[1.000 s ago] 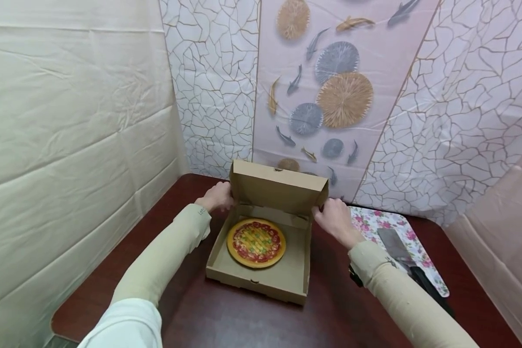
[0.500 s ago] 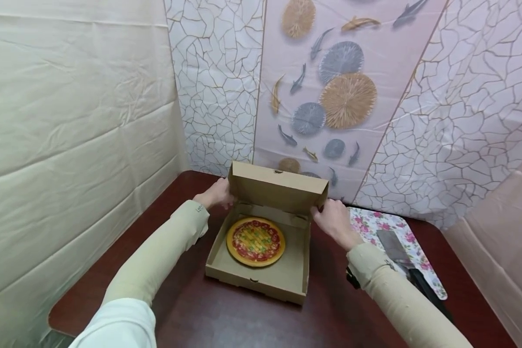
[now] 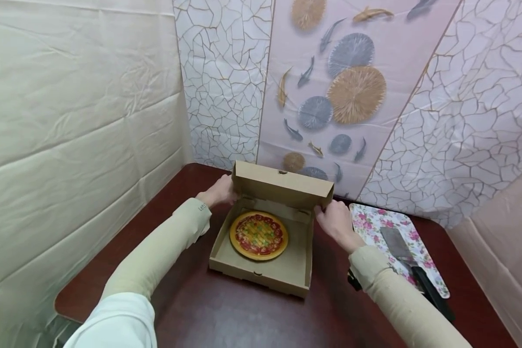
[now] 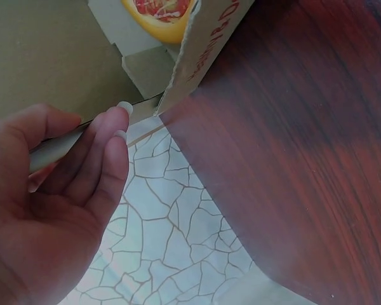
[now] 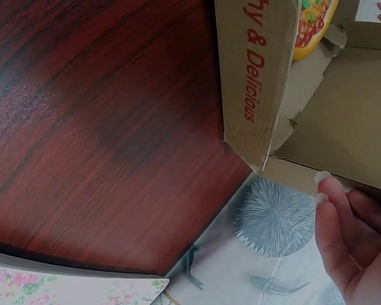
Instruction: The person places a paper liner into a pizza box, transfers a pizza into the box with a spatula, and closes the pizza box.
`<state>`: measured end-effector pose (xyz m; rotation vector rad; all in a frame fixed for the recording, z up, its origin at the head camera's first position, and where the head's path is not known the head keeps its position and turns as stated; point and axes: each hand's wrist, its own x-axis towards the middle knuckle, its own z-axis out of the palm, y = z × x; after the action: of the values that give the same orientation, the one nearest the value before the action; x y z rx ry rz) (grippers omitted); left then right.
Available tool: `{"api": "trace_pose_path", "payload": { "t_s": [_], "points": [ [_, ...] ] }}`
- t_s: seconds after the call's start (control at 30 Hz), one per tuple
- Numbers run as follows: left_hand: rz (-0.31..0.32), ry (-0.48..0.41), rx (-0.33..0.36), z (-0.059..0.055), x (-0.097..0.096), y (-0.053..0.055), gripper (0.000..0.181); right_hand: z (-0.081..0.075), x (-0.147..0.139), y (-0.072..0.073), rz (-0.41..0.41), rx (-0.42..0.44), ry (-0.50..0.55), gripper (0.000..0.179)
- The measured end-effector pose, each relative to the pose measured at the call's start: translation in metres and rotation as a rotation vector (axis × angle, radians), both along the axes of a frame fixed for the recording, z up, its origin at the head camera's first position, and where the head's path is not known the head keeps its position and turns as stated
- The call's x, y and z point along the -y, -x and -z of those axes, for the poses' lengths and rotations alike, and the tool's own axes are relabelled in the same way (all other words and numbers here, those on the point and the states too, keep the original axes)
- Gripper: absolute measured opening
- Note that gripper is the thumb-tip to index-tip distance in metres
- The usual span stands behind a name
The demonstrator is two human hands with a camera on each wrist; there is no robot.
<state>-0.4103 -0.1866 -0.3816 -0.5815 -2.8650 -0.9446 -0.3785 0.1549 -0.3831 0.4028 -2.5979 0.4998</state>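
A cardboard pizza box [image 3: 261, 279] stands on the dark red table with its lid [image 3: 282, 192] raised at the back and leaning slightly forward. Inside lies a round pizza [image 3: 258, 236], left of the box's middle, with an orange crust and red and yellow topping. My left hand [image 3: 219, 190] pinches the lid's left side edge, the thumb on one face and the fingers on the other in the left wrist view. On the opposite side, my right hand [image 3: 336, 220] holds the lid's right edge; in the right wrist view its thumb is partly hidden.
To the right lies a floral cutting board [image 3: 369, 223]. On it rests a tool with a flat grey blade [image 3: 396, 241] and a black handle [image 3: 430, 289]. A patterned cloth wall [image 3: 313, 145] rises behind the box, and pale cloth [image 3: 82, 145] hangs at the left.
The lid has tipped a little forward over the box, with both hands still gripping its sides. The head view has shifted slightly. The pizza stays in place in the box.
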Motion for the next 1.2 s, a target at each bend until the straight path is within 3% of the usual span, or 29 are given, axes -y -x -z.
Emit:
{"api": "trace_pose_path", "payload": {
  "t_s": [0.23,0.7,0.93,1.2],
  "points": [
    [0.001,0.005,-0.005,0.000,0.000,-0.004,0.039,-0.001,-0.001,0.000,-0.016,0.012,-0.012,0.022],
    [0.018,0.047,-0.173,0.014,0.001,-0.012,0.034,0.007,-0.004,-0.008,-0.037,-0.016,-0.021,0.017],
    [0.031,0.057,-0.186,0.016,0.001,-0.013,0.036,0.009,-0.007,-0.011,-0.047,-0.025,-0.033,0.016],
    [0.054,0.073,-0.248,0.022,0.003,-0.018,0.032,0.014,-0.005,-0.013,-0.046,-0.042,-0.039,0.020]
  ]
}}
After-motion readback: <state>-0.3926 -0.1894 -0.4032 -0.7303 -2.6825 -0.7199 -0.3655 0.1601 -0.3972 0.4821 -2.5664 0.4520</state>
